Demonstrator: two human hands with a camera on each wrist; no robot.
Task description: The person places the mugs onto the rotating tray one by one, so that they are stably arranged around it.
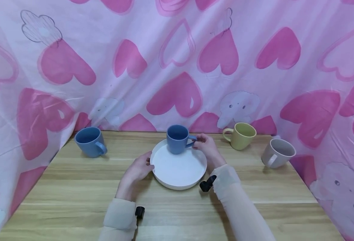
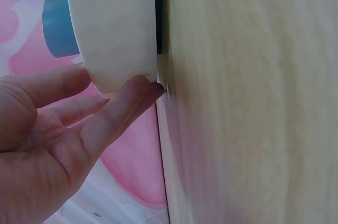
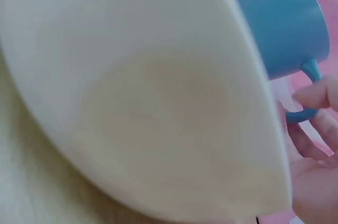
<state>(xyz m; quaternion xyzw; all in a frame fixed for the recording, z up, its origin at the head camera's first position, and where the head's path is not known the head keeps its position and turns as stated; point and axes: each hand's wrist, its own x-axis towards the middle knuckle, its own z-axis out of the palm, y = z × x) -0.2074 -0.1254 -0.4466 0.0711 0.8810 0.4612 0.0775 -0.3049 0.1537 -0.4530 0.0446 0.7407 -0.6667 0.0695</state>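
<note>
A shallow white dish with a raised rim (image 1: 178,172) is in the middle of the head view. At its far side a blue mug (image 1: 176,144) stands upright inside, handle to the right. My left hand (image 1: 138,168) grips the dish's left edge; in the left wrist view the thumb lies at the rim and fingertips (image 2: 138,84) reach round to the underside. My right hand (image 1: 206,147) pinches the mug's handle between thumb and fingers. The right wrist view shows the mug handle (image 3: 303,115) among those fingers, while the dish wall (image 3: 148,102) covers much of that view.
Another blue mug (image 1: 91,144) stands at the back left of the wooden table (image 1: 59,201). To the back right are a yellow-green mug (image 1: 243,137) and a grey mug (image 1: 277,154). A pink heart-patterned cloth (image 1: 173,93) hangs behind the table and at its sides.
</note>
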